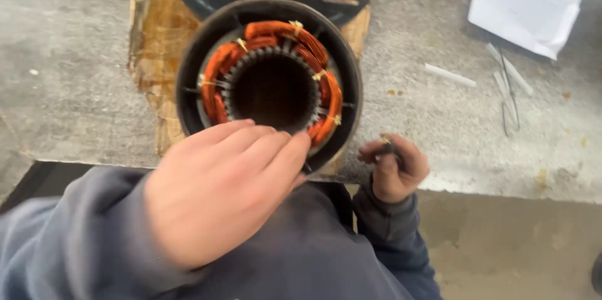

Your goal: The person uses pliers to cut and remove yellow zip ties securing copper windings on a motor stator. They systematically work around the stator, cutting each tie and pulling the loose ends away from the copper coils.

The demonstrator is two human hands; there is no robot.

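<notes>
A dark round motor stator housing (188, 68) stands upright on a worn wooden board (157, 30). Orange copper windings (276, 31) tied with pale lacing ring its open bore. My left hand (219, 187) lies flat over the near rim of the stator, fingers together and stretched to the right, covering the front windings. My right hand (395, 168) is just right of the housing at the bench edge, fingers curled around a thin dark tool or wire end with a small yellowish tip; what it is stays unclear.
The board rests on a grey concrete bench (75, 87). White paper sheets (530, 2) lie at the far right, with white sleeving strips (448, 75) and thin dark wires (511, 99) below them. A brownish floor (501, 243) shows beyond the bench edge.
</notes>
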